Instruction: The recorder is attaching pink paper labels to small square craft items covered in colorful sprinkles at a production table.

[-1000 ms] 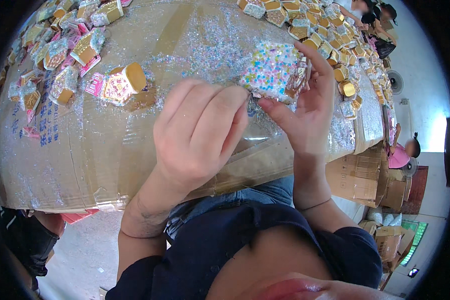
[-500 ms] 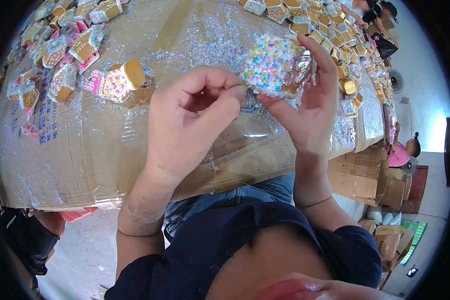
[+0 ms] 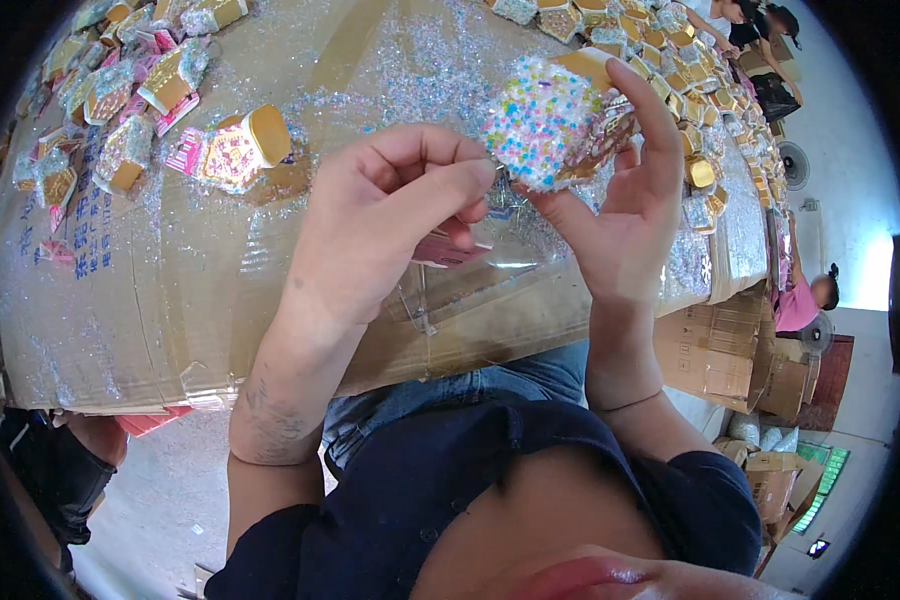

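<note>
In the right hand (image 3: 630, 235), the sprinkle-covered ornament (image 3: 542, 125) is gripped by its edges above the table (image 3: 240, 325), presumably so its decorated face is left untouched; the left hand (image 3: 365, 225) is pinched closed, contents indiscernible.

at right is a pale white wall (image 3: 850, 130), with bright white light (image 3: 875, 265) and a round grey fan (image 3: 793, 166); at lower left, a pale grey floor (image 3: 160, 490) is seen.
</note>
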`<state>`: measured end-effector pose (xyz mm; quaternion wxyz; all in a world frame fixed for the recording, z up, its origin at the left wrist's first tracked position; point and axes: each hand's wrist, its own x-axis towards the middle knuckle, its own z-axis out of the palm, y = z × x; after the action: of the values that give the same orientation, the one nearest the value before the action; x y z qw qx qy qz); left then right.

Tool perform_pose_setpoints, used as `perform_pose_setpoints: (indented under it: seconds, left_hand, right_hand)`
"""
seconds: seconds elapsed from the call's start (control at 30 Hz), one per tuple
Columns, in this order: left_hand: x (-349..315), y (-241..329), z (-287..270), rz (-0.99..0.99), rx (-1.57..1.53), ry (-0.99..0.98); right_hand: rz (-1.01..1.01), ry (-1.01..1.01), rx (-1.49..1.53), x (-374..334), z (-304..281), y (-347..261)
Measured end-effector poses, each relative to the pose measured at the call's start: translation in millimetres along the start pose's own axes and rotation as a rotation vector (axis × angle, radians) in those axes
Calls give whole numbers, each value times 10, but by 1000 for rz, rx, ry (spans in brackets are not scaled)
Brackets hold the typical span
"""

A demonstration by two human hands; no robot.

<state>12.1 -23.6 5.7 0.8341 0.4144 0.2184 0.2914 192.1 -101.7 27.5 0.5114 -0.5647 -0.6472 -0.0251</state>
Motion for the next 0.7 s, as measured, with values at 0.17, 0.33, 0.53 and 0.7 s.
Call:
perform_pose_setpoints:
  seconds: [0.17,0.33,0.53,0.7]
  left_hand:
    - [8,-2,40,-28,-29,8]
    - [57,-107,64,212,-48,54]
    - [141,-85,30,644,598,308]
    - [245,-85,-107,314,238,121]
  right_hand:
    - [-59,49,-58,4,20,18]
    - [39,-20,-62,7,43,-14]
    - [48,-143,-110,226,79,-44]
    - [-111,-218,-166,387,185,-49]
